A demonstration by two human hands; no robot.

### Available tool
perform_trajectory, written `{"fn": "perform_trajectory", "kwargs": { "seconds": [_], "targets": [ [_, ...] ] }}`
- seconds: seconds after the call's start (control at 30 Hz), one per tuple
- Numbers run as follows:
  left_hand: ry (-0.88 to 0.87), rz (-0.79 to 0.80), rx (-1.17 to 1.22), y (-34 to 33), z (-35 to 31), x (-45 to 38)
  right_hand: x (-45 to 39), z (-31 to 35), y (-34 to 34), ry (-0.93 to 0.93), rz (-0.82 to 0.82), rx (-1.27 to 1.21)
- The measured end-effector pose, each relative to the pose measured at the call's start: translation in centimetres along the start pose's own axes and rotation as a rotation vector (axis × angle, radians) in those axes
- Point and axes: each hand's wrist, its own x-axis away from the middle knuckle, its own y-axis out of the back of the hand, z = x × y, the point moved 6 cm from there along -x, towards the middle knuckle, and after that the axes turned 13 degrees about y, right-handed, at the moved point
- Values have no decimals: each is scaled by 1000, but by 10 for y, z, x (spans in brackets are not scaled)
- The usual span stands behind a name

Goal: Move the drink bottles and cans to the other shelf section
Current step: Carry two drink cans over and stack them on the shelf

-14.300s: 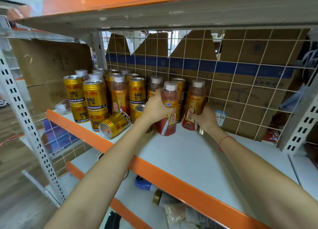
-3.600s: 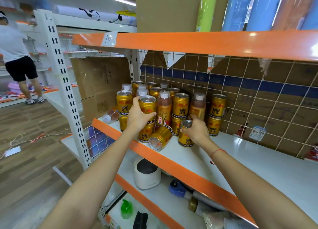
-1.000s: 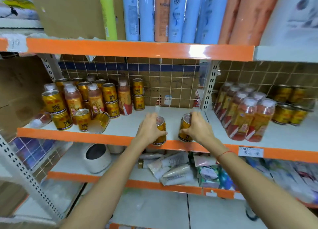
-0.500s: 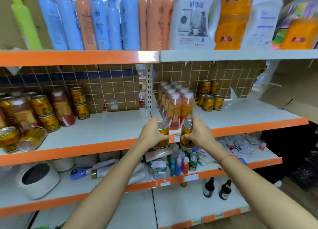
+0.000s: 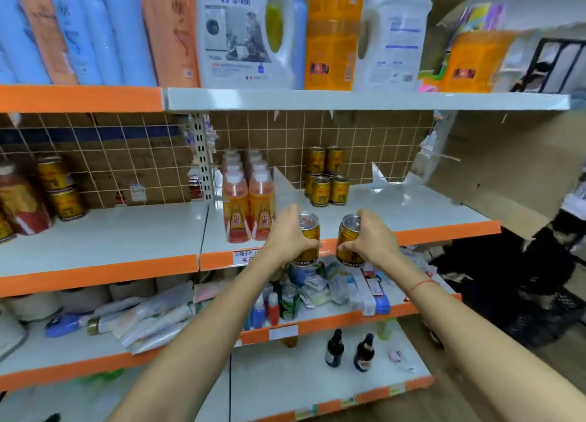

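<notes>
While both arms reach fwd, the biggest thing in view is the shelving unit: flat pale-grey metal boards w/ glossy orange front strips, a perforated upright (image 5: 201,155) splitting left and right sections, and white wire mesh over brown cardboard at the back. Right shelf section (image 5: 412,212) has a smooth, slightly shiny top. Above it, big rounded white plastic detergent jugs (image 5: 244,34) and tall blue and peach bottles (image 5: 104,31). On the right section, near its left edge, stand two rows of clear plastic drink bottles (image 5: 247,199), cylindrical w/ white caps and orange-red labels, touching side by side. Behind them to the right, against the mesh, stacked gold cans (image 5: 326,177), short metal cylinders w/ silver tops, two tiers. Left section holds more gold cans (image 5: 60,187) and a bottle at far left, blurred. Left hand (image 5: 287,234) has its grip wrapped around a gold can (image 5: 307,240), fingers curled round its left side, can upright and in front of the orange edge of the right section. Right hand (image 5: 372,237) has its grip around a second gold can (image 5: 348,240), thumb low on the front, fingers over the rim, can tilted slightly inward. Both cans are near each other, not touching, just right of the front bottles. Thin red string (image 5: 423,283) circles the right wrist.
</notes>
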Motion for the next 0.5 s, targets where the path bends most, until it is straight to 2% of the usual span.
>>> {"fn": "perform_trajectory", "kwargs": {
  "seconds": [0.5],
  "targets": [
    [9, -43, 44, -48, -39, -107, -107, -64, -6, 56, 6, 39]
  ]
}}
